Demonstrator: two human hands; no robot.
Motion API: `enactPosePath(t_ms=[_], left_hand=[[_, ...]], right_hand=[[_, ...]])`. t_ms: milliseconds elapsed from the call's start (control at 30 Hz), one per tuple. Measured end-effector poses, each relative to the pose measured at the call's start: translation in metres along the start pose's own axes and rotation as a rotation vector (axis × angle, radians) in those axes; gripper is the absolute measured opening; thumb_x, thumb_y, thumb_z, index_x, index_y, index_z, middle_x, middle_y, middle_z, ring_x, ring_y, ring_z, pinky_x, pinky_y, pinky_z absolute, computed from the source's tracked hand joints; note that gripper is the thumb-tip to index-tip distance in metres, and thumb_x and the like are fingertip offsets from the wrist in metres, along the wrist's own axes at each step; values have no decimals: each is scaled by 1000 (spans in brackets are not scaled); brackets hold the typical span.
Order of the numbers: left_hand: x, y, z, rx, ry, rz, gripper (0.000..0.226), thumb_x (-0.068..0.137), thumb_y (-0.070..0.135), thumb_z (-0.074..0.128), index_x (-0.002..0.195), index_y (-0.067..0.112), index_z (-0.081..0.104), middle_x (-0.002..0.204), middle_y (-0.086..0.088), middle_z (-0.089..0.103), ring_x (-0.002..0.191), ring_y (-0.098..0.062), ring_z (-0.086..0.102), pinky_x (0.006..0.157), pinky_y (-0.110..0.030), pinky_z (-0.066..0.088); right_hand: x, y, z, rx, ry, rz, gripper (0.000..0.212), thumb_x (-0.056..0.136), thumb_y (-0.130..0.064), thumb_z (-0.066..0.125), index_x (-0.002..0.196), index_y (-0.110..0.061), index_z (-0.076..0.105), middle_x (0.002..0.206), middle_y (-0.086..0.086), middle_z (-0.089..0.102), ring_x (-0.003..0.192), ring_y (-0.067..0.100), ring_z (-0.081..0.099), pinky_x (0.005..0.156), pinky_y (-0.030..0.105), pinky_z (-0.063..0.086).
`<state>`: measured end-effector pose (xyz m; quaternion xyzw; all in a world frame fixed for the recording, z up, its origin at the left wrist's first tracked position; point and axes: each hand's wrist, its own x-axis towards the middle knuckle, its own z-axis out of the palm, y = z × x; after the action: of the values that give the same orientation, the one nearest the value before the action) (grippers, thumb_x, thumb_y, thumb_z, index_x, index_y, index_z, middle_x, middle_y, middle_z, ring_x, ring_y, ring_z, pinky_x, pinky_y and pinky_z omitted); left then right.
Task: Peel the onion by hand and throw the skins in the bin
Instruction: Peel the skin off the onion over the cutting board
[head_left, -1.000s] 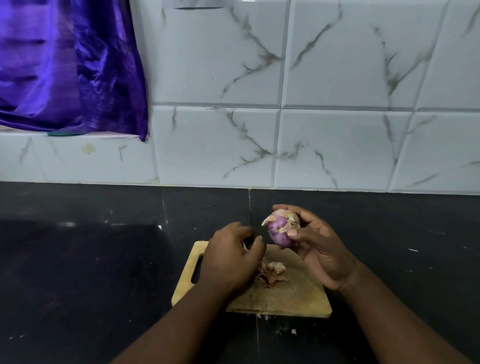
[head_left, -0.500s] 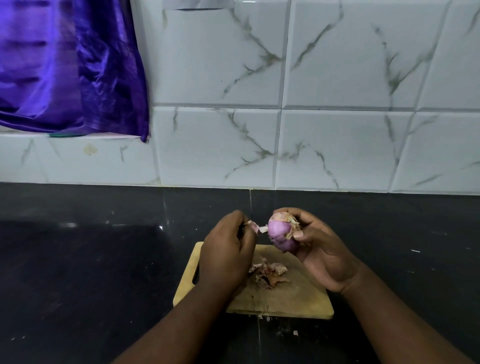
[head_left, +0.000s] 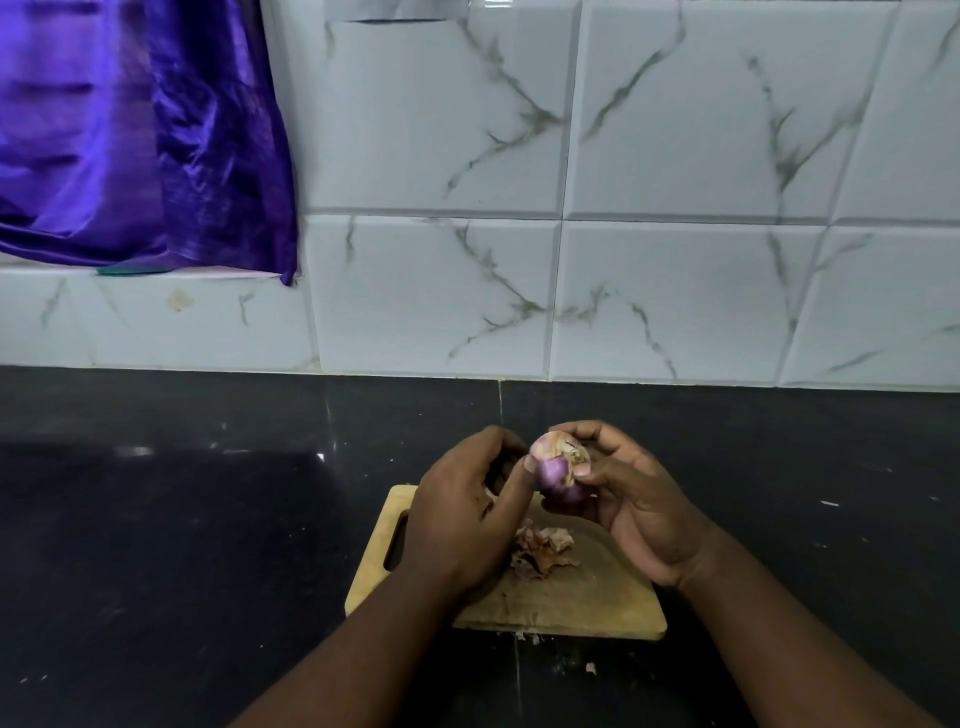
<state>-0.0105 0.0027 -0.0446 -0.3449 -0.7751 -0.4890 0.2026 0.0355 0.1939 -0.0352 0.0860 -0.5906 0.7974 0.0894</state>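
Purple flesh shows on the lower part of the onion (head_left: 557, 470), while dry papery skin covers its top, so peeling is judged partly done. You hold the onion above the far edge of the cutting board (head_left: 582, 597). Your right hand (head_left: 631, 499) is closed around it from the right side. Your left hand (head_left: 467, 512) has its thumb pressed against the onion's left side; whether it pinches a strip of skin cannot be told. A small heap of skins (head_left: 543, 552) lies on the board, directly below the onion. A few scraps (head_left: 590, 668) lie on the dark worktop (head_left: 182, 545) just in front of the board. Remaining: strip the top, gather the skins, bin them. No bin is in view. Nothing obstructs the board.
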Motion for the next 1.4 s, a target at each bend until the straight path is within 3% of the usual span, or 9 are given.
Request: enactPosePath(t_ms=[200, 367, 533, 700, 800, 900, 1067, 1267, 1400], left_hand=[[1, -3, 3, -48, 10, 11, 21, 103, 42, 49, 95, 28, 64, 84, 10, 66, 77, -11, 63, 65, -45, 53], [1, -2, 4, -68, -21, -12, 19, 106, 29, 47, 88, 28, 53, 78, 8, 58, 70, -11, 53, 61, -36, 44], [1, -4, 5, 128, -41, -114, 33, 102, 25, 54, 75, 37, 40, 71, 9, 51, 64, -7, 45, 56, -27, 30], [1, -3, 3, 104, 7, -80, 13, 101, 30, 54, 91, 32, 62, 83, 11, 65, 78, -5, 60, 62, -32, 48], [1, 1, 0, 51, 11, -21, 20, 99, 44, 51, 101, 31, 66, 89, 13, 68, 83, -5, 64, 67, -36, 55], [0, 1, 0, 90, 11, 2, 28, 94, 56, 56, 102, 33, 68, 89, 16, 69, 83, -1, 65, 65, -30, 57], [1, 2, -2, 85, 23, -5, 29, 91, 51, 57, 99, 29, 74, 85, 15, 73, 78, -1, 67, 63, -26, 57], [1, 3, -1, 235, 56, 33, 8, 94, 33, 68, 92, 27, 73, 80, 13, 71, 71, -3, 63, 60, -19, 48], [1, 2, 0, 295, 75, 76, 3, 94, 25, 73, 95, 24, 70, 84, 10, 71, 72, -7, 63, 62, -26, 53]], right_hand=[[0, -1, 2, 38, -10, 0, 44, 83, -6, 61, 126, -1, 63, 119, 17, 75, 97, 28, 70, 80, 35, 62], [0, -1, 3, 63, -8, -12, 41, 82, -6, 59, 121, -5, 68, 118, 18, 74, 96, 29, 71, 80, 37, 63], [-1, -5, 0, 79, -18, -16, 45, 78, -5, 57, 121, -6, 72, 118, 20, 72, 95, 28, 70, 75, 34, 61], [1, 1, 0, -13, 5, -15, 48, 79, 0, 61, 125, -7, 71, 127, 26, 70, 105, 30, 71, 85, 35, 62], [0, 0, 1, -70, 16, -13, 46, 79, -2, 66, 124, -11, 73, 128, 23, 70, 109, 31, 71, 87, 36, 61], [-1, -1, 2, -125, 32, -33, 44, 78, -3, 71, 121, -13, 74, 126, 19, 72, 111, 31, 71, 87, 35, 62], [-3, -1, 3, -224, 36, -64, 41, 80, -1, 78, 118, -18, 76, 123, 11, 74, 118, 34, 69, 87, 38, 60], [-3, -1, 4, -265, 54, -81, 42, 75, -9, 79, 115, -19, 76, 121, 8, 75, 116, 32, 70, 91, 41, 61], [-3, 1, 3, -309, 62, -96, 43, 74, -10, 81, 114, -21, 76, 121, 7, 74, 116, 32, 69, 95, 48, 60]])
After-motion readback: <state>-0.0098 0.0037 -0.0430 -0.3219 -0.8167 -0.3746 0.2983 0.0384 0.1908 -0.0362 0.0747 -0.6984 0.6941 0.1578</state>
